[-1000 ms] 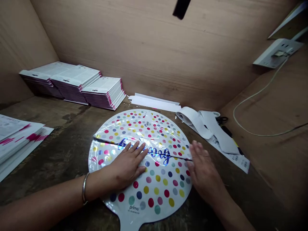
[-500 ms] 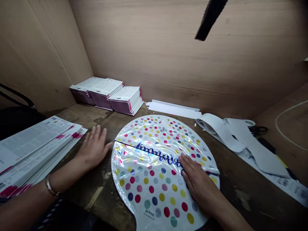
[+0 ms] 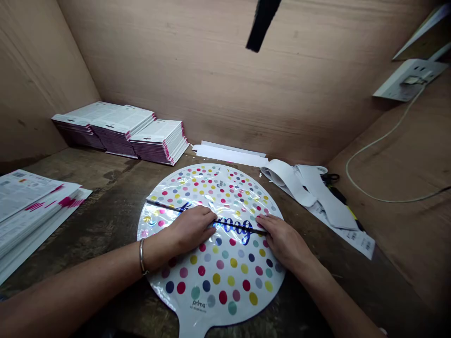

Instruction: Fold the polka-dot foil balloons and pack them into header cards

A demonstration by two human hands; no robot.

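A flat foil balloon (image 3: 225,263), white and shiny with coloured dots and blue script, lies in front of me with its tail toward me. A dark line crosses its middle, through the lettering; I cannot tell if it is a fold edge or a gap. My left hand (image 3: 193,228) rests on the balloon at this line, fingers laid down and pointing right, covering part of the lettering. At the balloon's right side, my right hand (image 3: 283,240) lies with its fingertips at the right end of the line. Both palms are hidden.
Stacked printed cards (image 3: 155,136) stand at the back left, with another card pile (image 3: 35,206) at the left edge. White paper strips (image 3: 232,154) lie along the back wall. A label roll (image 3: 303,190), scissors (image 3: 331,177) and a cable (image 3: 366,192) are on the right.
My left hand has moved right, from the table beside the card pile onto the balloon. My right hand has shifted to the balloon's right edge. The view has turned right.
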